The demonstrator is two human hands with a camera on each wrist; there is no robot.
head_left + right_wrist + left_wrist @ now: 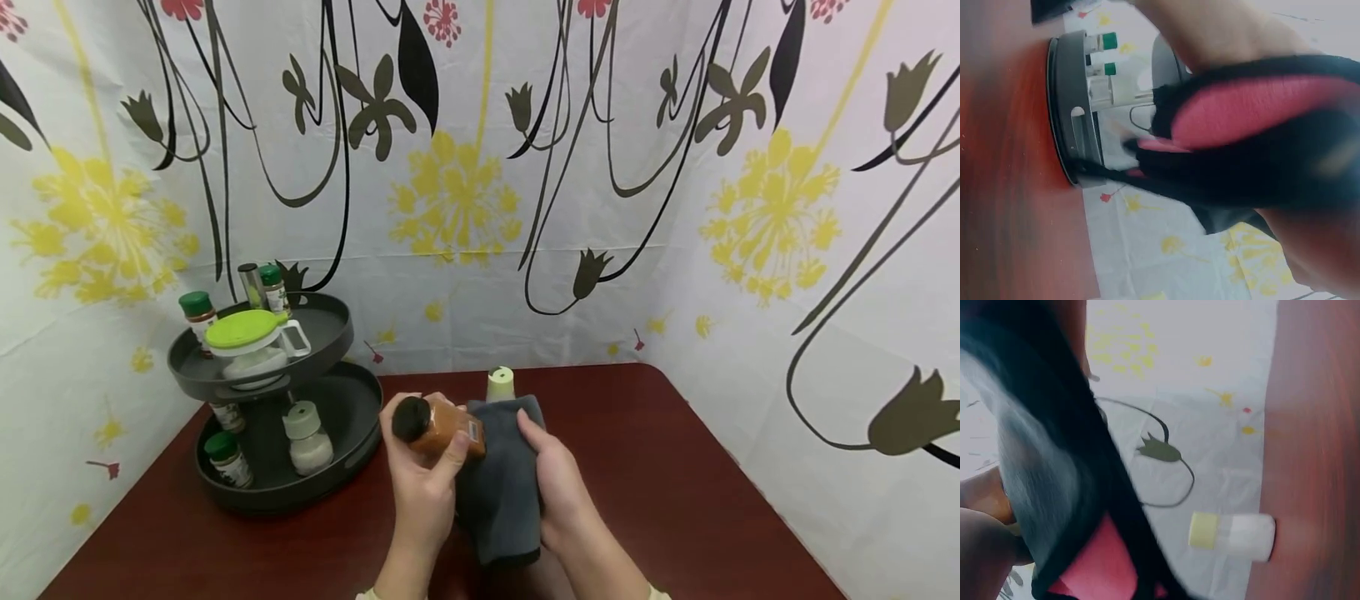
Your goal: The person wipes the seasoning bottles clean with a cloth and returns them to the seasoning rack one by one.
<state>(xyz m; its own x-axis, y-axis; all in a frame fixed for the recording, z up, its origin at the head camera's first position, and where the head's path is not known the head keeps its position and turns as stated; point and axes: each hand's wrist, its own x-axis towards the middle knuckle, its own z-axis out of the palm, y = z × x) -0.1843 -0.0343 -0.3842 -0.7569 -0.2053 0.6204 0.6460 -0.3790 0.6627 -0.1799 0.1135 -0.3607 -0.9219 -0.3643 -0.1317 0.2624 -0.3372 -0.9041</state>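
Observation:
My left hand grips a spice bottle with a black cap and orange-brown contents, tilted above the table. Beside it, my right hand holds a dark grey cloth that hangs down, thumb on its front face. The cloth lies close against the bottle's label end; whether they touch I cannot tell. Its pink side shows in the left wrist view on the cloth and in the blurred right wrist view. Behind the cloth stands a shaker with a pale yellow cap, its white body plain in the left wrist view.
A two-tier dark grey turntable rack stands at the left. Its upper tier bears a green-lidded container and several spice jars; below are a white-capped shaker and green-capped jars. Flower-printed sheeting encloses the dark red table.

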